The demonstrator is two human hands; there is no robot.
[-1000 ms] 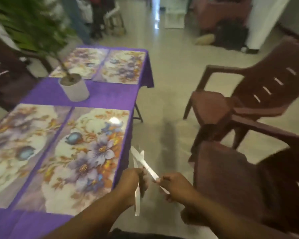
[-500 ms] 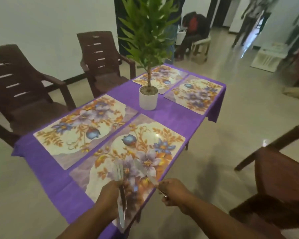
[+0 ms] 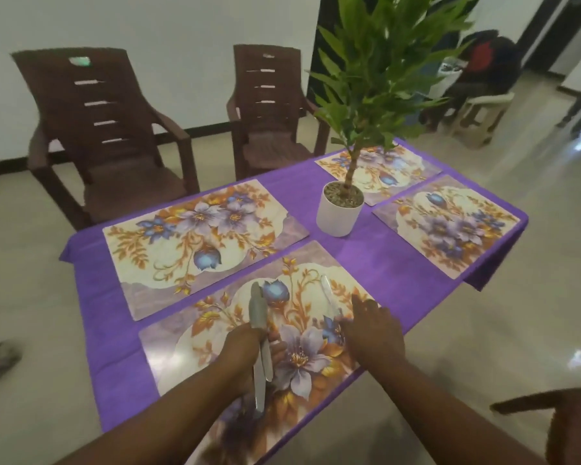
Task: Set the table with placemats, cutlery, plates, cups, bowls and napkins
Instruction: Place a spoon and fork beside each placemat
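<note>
We see a purple cloth (image 3: pixel 376 263) over the bench, matt and smooth. The floral placemats (image 3: pixel 195 236) have a slick, faintly glossy face. The cutlery (image 3: pixel 259 317) we hold in our left hand (image 3: pixel 249 350) looks like dull grey metal. The pot (image 3: pixel 337 216) is smooth matt white. The brown chairs (image 3: pixel 104 135) look like moulded plastic, and the floor (image 3: pixel 534 297) is polished and reflective.

White cylindrical pot (image 3: pixel 338 214) holding a green leafy plant (image 3: pixel 379 58) stands mid-table on the purple tablecloth (image 3: pixel 319 196). Two dark brown plastic armchairs (image 3: pixel 104 139) face the table's far edge.
</note>
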